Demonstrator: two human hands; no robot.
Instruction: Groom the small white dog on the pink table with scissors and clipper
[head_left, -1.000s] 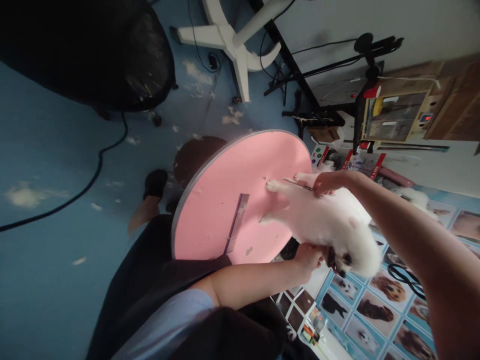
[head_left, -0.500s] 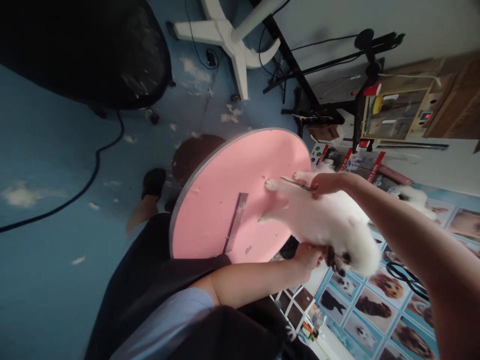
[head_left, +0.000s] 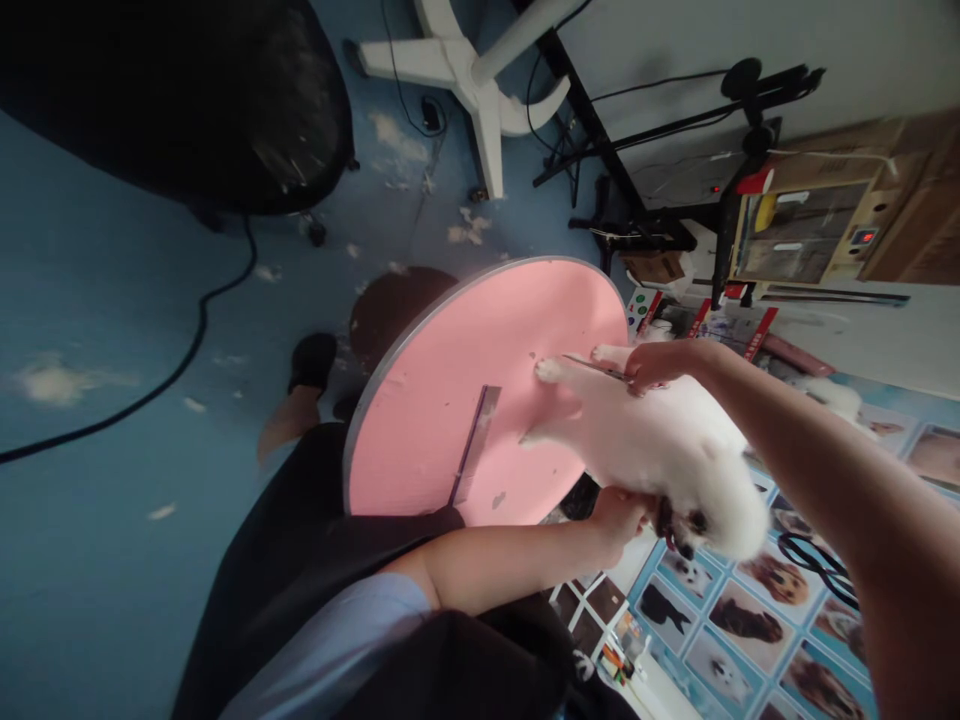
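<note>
A fluffy white dog (head_left: 637, 440) stands on a round pink grooming table (head_left: 435, 340); the picture is turned, so its paws point left and its head lies to the right. My left hand (head_left: 619, 515) is closed at the dog's chin, its fingers partly hidden in the fur. Against the dog's back end, my right hand (head_left: 649, 367) grips a pair of scissors (head_left: 596, 367), their slim blades lying along a hind leg and pointing toward the paws. A long purple-edged comb (head_left: 474, 440) lies on the tabletop.
Wheeled bases, a white one (head_left: 465, 75) and a black chair (head_left: 300, 120), stand on the blue floor. A black cable (head_left: 187, 350) and fur clumps (head_left: 52, 382) lie there too. Dog posters (head_left: 746, 610) cover the wall beyond the dog. A glass-fronted cabinet (head_left: 802, 230) is nearby.
The whole view has shifted slightly, so things appear a little further right. Both hands keep their places on the dog and scissors. The scissor blades look slightly closer together.
</note>
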